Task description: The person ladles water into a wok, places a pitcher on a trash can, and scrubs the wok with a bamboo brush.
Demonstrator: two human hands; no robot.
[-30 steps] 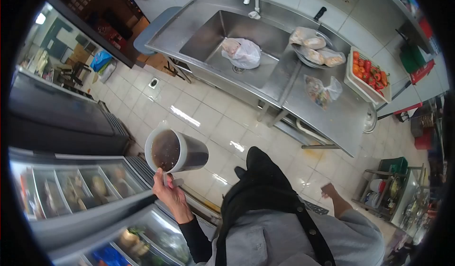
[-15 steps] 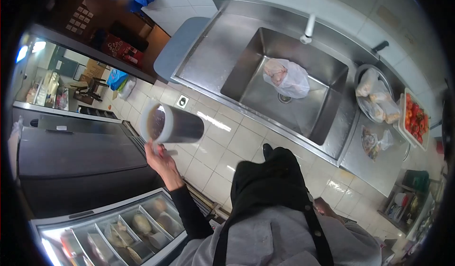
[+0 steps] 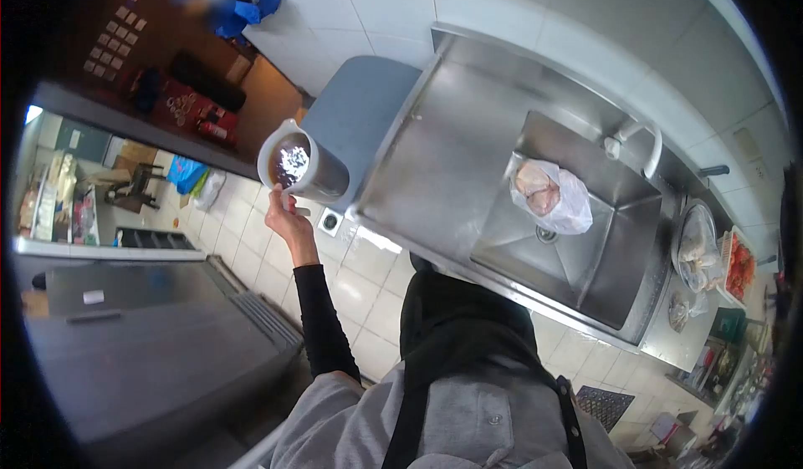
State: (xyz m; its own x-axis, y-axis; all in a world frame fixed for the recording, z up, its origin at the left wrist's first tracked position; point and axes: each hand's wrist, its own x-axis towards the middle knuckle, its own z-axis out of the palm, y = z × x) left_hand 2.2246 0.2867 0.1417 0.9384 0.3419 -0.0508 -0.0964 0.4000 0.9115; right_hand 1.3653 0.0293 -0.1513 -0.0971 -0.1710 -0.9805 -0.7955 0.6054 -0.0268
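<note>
Evidently, we hold the pitcher (image 3: 331, 174) mouth-up by its handle (image 3: 303, 212), near the front left corner of the counter (image 3: 464, 126), presumably so its brown liquid (image 3: 284, 160) won't spill; bagged meat (image 3: 556, 201) sits in the sink (image 3: 619, 268), likely so drips drain. Our left hand (image 3: 288, 225) has its fingers curled closed around that handle, while our right is out of view, its state unknowable.

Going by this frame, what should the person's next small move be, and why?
Probably bring the right hand in to support the jug and level it. The left hand alone holds it, no lid shows over the dark liquid, and the right hand is out of view. A one-handed wobble could spill.
</note>
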